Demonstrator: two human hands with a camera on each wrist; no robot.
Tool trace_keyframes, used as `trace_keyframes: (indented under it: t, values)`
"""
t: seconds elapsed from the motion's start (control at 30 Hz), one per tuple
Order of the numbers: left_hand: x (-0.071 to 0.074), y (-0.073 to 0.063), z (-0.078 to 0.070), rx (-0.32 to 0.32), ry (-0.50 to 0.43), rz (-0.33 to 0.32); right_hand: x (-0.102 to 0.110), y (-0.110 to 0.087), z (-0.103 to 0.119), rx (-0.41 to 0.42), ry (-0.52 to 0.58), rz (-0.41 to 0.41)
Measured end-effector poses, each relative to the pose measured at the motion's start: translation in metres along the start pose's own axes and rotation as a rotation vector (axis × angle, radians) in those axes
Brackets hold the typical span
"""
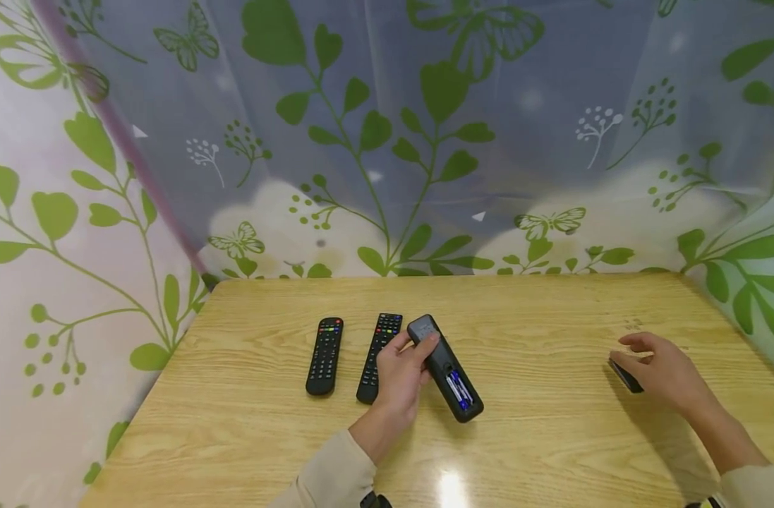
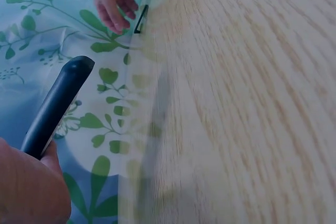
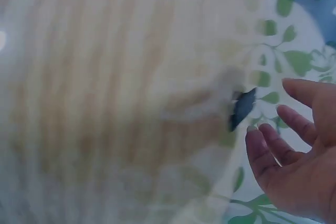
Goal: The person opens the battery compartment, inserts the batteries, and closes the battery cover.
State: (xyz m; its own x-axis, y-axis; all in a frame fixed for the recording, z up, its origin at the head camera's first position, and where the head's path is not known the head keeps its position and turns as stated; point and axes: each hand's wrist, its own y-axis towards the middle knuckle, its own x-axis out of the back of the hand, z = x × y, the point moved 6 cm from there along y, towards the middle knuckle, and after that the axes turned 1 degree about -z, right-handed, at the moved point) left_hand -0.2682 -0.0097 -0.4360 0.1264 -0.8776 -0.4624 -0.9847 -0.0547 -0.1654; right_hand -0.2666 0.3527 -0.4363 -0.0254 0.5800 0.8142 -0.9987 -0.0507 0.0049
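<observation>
My left hand (image 1: 399, 377) grips a black remote control (image 1: 443, 353), its back turned up and the thumb lying across it. The battery compartment is uncovered and shows blue-and-silver batteries (image 1: 459, 390). Far to the right, my right hand (image 1: 669, 370) hovers low over the table beside a small black battery cover (image 1: 628, 377). In the right wrist view the fingers are spread, with the cover (image 3: 243, 109) just off the fingertips. The left wrist view shows this cover (image 2: 140, 19) tilted at the table surface, a narrow gap from the right hand (image 2: 112, 1).
Two more black remotes lie face up on the wooden table (image 1: 247, 423): one farther left (image 1: 325, 356), another (image 1: 379, 346) partly covered by my left hand. A leaf-patterned cloth (image 1: 387, 141) hangs behind the table's back edge and along both sides.
</observation>
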Motion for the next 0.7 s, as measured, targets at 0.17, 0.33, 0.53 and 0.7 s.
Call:
trace_keyframes:
  t: [0.17,0.33,0.53,0.7]
  values:
    - [-0.0012,0.0000,0.0006,-0.001,0.021,0.006,-0.0060,0.0058,-0.0104,0.011,-0.127,0.051]
    - [-0.0035,-0.0002,0.0007,0.013,0.039,0.009,-0.0057,0.0071,-0.0126,0.020,-0.197,0.048]
    - [-0.0043,-0.0003,0.0014,0.010,0.028,0.008,-0.0061,0.0073,-0.0134,-0.009,-0.223,0.029]
    - [-0.0032,-0.0004,0.0009,0.010,0.035,-0.004,-0.0077,0.0066,-0.0101,-0.039,-0.172,-0.004]
